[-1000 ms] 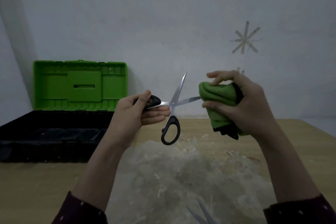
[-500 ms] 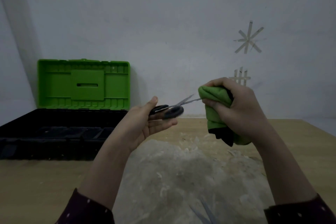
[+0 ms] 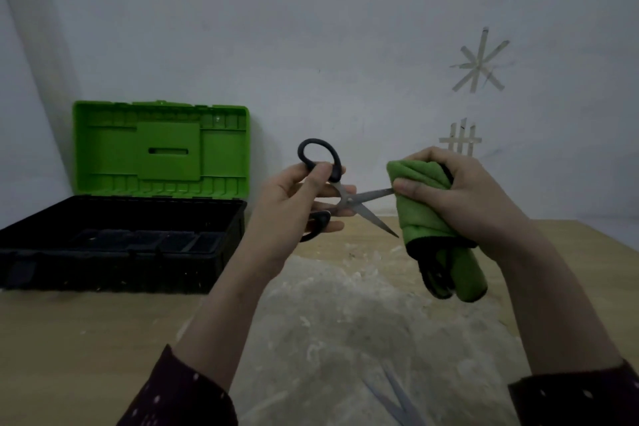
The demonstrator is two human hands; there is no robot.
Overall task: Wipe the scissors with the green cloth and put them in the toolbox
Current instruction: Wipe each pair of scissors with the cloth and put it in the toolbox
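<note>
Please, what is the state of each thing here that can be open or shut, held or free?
toolbox: lid open, standing upright.
scissors: blades open; the upper blade's tip is in the green cloth, the lower blade is bare.
green cloth: bunched, pinched round that blade.
left hand: grips the scissors' handles.
right hand: grips the green cloth.

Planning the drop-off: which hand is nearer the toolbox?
Left. The left hand, holding the scissors, is just right of the toolbox; the right hand, gripping the green cloth, is farther right.
</note>
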